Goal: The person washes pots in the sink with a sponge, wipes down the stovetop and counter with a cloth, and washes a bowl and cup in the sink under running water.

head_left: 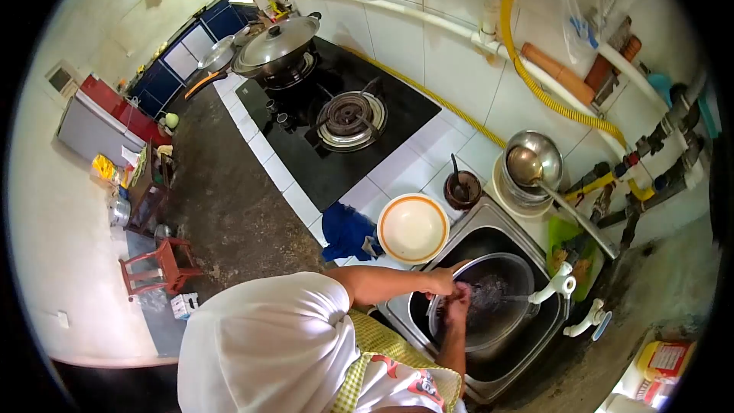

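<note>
A metal basin (501,330) stands in the steel sink (475,388), and water runs into it from the white tap (556,284). My left hand (442,280) is at the basin's near upper rim, with its fingers closed around the edge. Just below it, my right hand (459,303) is over the inside of the basin, its fingers curled and close to my left hand. Whatever lies between its fingers is too small to make out. A cream bowl with an orange rim (414,228) sits on the tiles beside the sink.
Left of the bowl lies a blue cloth (348,233). Behind the sink are a dark jar (462,190) and a metal bowl with a ladle (534,159). A black gas hob (306,138) carries a lidded wok (279,44). A green bag (564,239) lies near the tap.
</note>
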